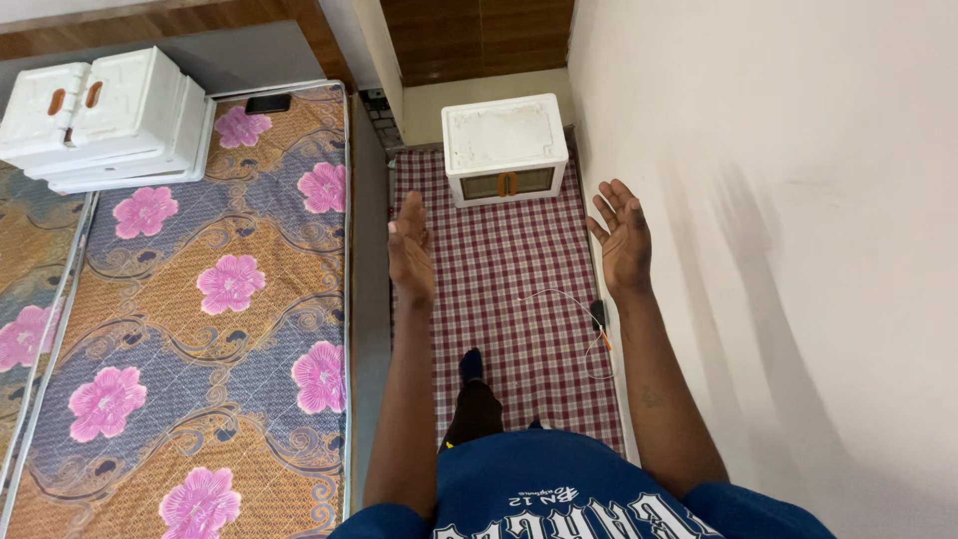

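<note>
My left hand (410,250) is stretched out in front of me, edge-on with fingers straight, holding nothing. My right hand (623,238) is raised at the same height, palm turned inward, fingers spread and empty. Both hover over a maroon checked mat (519,289) on the floor. Beyond the hands stands a small white box cabinet (506,148) with an orange latch. I wear a blue shirt, and one socked foot (471,365) shows below on the mat.
A floral mattress (210,299) lies to the left, with stacked white plastic boxes (105,118) and a dark phone (267,103) at its far end. A thin white cable and small black device (597,315) lie near the right wall (778,250).
</note>
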